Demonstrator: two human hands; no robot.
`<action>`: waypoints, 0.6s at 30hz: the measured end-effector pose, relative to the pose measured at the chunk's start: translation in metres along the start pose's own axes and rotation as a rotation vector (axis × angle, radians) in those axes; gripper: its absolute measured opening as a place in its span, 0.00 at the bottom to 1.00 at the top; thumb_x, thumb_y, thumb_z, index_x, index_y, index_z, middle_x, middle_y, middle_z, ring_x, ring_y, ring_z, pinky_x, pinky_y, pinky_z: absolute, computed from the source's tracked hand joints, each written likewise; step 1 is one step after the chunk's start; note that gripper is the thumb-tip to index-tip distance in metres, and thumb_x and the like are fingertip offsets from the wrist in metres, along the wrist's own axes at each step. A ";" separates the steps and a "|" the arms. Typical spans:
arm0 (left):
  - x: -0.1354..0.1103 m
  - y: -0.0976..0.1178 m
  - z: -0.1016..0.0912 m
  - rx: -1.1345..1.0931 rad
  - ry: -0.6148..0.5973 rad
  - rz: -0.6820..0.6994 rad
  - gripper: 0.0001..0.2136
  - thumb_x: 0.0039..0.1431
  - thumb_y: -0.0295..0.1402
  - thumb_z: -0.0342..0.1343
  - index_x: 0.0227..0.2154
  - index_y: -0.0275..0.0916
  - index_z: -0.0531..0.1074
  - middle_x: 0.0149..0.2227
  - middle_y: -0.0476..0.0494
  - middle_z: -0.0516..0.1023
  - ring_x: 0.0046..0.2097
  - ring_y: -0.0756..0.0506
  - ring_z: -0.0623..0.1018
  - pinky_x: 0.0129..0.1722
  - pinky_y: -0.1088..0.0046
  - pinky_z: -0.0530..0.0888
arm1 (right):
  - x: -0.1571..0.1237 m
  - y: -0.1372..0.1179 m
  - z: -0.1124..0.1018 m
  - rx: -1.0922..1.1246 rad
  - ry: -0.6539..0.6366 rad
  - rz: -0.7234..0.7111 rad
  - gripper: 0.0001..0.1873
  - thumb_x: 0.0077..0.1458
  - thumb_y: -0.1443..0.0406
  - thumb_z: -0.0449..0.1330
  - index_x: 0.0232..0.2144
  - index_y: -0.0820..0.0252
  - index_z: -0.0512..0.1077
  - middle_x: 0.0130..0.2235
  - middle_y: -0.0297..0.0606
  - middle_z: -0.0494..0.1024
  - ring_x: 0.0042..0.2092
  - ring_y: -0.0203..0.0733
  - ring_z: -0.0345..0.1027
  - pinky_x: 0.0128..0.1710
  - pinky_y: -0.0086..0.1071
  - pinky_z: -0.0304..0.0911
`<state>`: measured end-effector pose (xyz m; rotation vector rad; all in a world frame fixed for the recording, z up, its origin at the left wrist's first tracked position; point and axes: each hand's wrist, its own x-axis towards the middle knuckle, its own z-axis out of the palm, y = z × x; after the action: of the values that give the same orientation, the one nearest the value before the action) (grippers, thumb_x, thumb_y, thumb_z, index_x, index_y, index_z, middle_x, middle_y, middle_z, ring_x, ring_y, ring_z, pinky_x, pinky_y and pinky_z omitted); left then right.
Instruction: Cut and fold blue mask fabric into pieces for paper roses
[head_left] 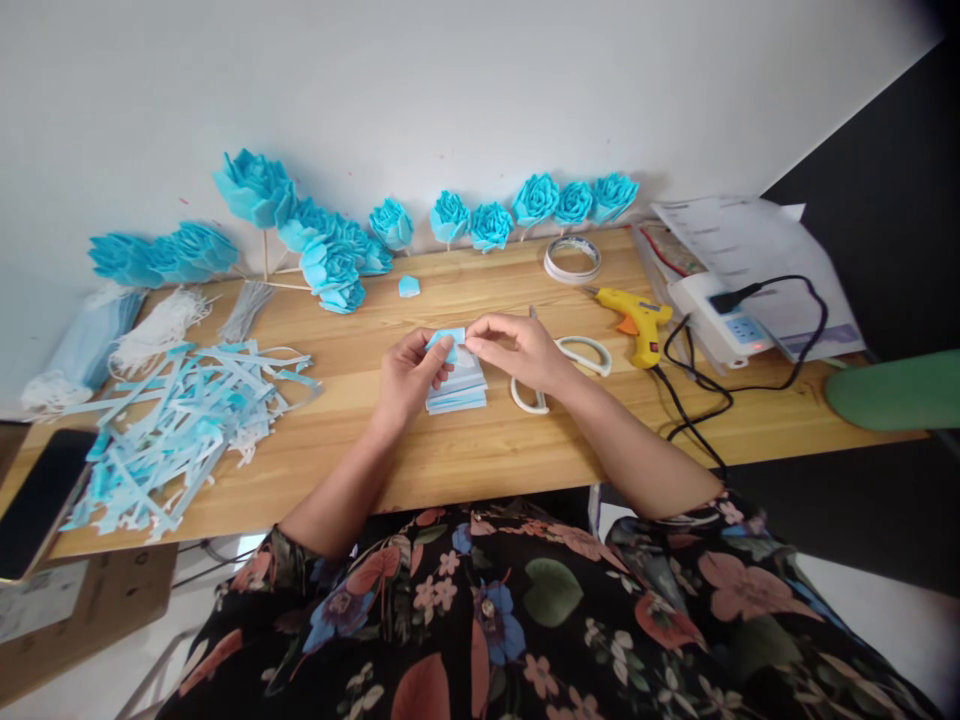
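My left hand [409,378] and my right hand [517,350] meet over the middle of the wooden table [480,450]. Both pinch a small light-blue square piece [448,340] between thumb and fingers. Directly under it lies a short stack of blue squares [459,390]. White-handled scissors [570,365] lie flat just right of my right hand, partly hidden by the wrist.
Blue fabric roses [330,240] line the wall at the back. A heap of blue strips [180,420] covers the left side, a phone [37,500] at the left edge. A tape roll [572,259], yellow glue gun [637,318], power strip [724,320] and cables sit right.
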<state>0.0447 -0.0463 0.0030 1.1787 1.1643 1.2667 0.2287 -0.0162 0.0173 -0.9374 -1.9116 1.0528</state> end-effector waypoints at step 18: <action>0.000 0.000 0.001 -0.100 0.000 -0.022 0.21 0.50 0.50 0.67 0.24 0.36 0.71 0.18 0.52 0.73 0.17 0.56 0.66 0.17 0.81 0.63 | -0.001 0.008 0.005 0.101 0.073 -0.055 0.14 0.62 0.63 0.56 0.50 0.53 0.70 0.46 0.37 0.80 0.49 0.42 0.74 0.50 0.38 0.68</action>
<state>0.0456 -0.0462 0.0028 1.0896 1.0989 1.2935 0.2270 -0.0155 0.0086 -0.8504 -1.7975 1.0588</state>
